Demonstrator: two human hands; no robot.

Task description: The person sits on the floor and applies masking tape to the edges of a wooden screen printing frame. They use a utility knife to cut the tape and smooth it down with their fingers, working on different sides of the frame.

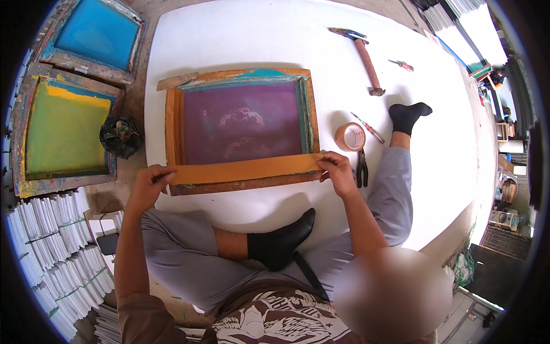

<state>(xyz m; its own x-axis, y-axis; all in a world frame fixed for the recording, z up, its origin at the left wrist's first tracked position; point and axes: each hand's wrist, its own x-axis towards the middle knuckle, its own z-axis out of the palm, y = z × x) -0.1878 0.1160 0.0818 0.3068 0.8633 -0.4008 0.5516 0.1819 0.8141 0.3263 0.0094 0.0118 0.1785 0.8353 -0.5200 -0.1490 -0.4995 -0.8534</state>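
A: Quick one: how're the arms posed?

B: L forearm comes up from lower L, near vertical, wrist bent inward. R forearm slants up-left from lower R of ctr. Hands sit abt level, near mid-height of the pic.

A: And the hands, open or not?

B: L hand (pixel 153 180) pinches the L end of a brown tape strip (pixel 246 170), thumb vs. fingers. R hand (pixel 338 172) has its fingertips closed on the R end. Hands well apart, strip straight btwn them.

A: Strip's exact pos.?

B: Just L of ctr, along the lower side of a wooden frame (pixel 246 186) w/ purple mesh (pixel 229 117). Can't tell if it's stuck down or just held there.

A: Surface + room?

B: White surface (pixel 229 34) under the frame; black-socked feet (pixel 281 243) rest on it, one below the frame, one far R. R of the frame: tape roll (pixel 342 137) just beside black pliers (pixel 362 172), plus a screwdriver (pixel 373 133). Upper R of ctr: hammer (pixel 365 63).

A: Edges?

B: Upper L, a blue screen (pixel 97 31); below it a green-yellow screen (pixel 66 129) w/ a black bundle (pixel 121 137) at its R edge. Lower L, stacked white sheets (pixel 63 235).
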